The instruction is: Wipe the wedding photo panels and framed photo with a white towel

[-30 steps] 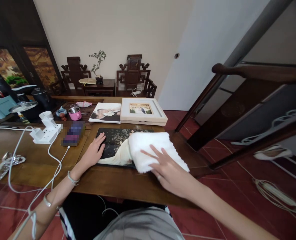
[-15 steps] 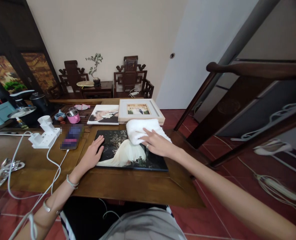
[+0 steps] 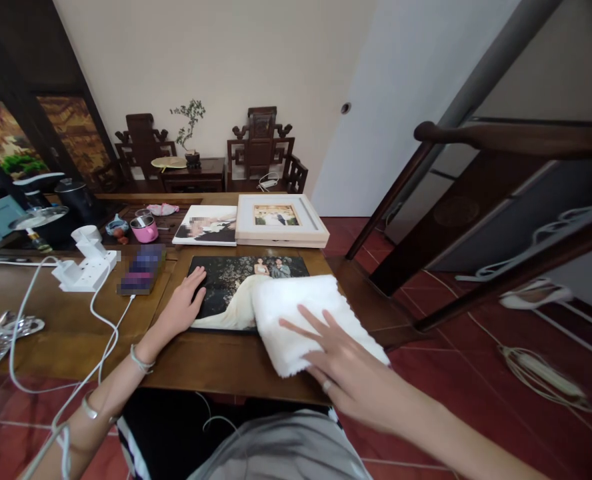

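A dark photo panel (image 3: 226,283) showing two people and a long pale dress lies flat on the wooden table (image 3: 216,363). My left hand (image 3: 183,300) rests on its left edge, fingers stretched out, holding nothing. A folded white cloth (image 3: 296,300) covers the panel's lower right part and hangs past its near edge. My right hand (image 3: 341,360), with a ring on one finger, lies spread on top of the cloth and presses on it; the thumb is hard to make out.
Behind the panel lie a pale-framed picture (image 3: 313,227) and a white-edged photo print (image 3: 216,237). On the left are a phone (image 3: 141,270), a power strip (image 3: 89,273) with white cables, a pink cup (image 3: 145,229) and a hair clip (image 3: 6,337). A wooden chair (image 3: 456,213) stands right.
My right hand and the cloth have moved toward me and slightly right, uncovering the panel's upper part with the two people. My left hand has stayed on the left edge.
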Action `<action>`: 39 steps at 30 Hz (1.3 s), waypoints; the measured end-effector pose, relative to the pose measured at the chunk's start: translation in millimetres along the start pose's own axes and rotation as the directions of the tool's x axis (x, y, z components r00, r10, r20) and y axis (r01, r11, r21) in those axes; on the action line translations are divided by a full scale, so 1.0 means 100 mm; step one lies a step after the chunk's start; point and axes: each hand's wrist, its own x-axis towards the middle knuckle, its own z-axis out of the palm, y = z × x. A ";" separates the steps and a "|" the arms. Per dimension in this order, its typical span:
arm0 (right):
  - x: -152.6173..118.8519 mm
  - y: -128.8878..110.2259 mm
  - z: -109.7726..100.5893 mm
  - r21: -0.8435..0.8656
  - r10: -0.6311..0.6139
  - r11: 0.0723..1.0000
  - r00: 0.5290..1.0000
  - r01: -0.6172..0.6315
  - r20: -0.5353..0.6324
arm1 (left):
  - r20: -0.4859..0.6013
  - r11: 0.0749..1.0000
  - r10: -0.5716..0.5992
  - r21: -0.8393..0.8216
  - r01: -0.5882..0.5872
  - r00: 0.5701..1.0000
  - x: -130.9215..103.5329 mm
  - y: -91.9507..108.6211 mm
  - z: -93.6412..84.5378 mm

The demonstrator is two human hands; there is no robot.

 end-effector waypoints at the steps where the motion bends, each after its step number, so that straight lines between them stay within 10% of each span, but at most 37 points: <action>1: -0.04 -0.04 0.01 0.003 -0.011 1.000 1.000 0.011 0.000 | 0.001 1.000 0.002 0.002 -0.002 1.000 0.00 0.00 0.00; 17: 1.06 0.93 -0.12 -0.110 0.094 0.990 0.996 -0.094 0.000 | 0.003 1.000 0.014 0.000 -0.014 1.000 0.00 -0.01 -0.03; 31: -0.02 -0.09 0.06 -0.075 -0.003 0.997 1.000 0.004 0.007 | -0.013 1.000 0.020 -0.012 -0.020 1.000 0.01 -0.01 -0.01; 39: 0.54 0.18 -0.07 -0.087 0.061 0.995 0.996 -0.056 0.061 | 0.005 1.000 0.020 0.013 -0.020 1.000 0.01 0.00 -0.03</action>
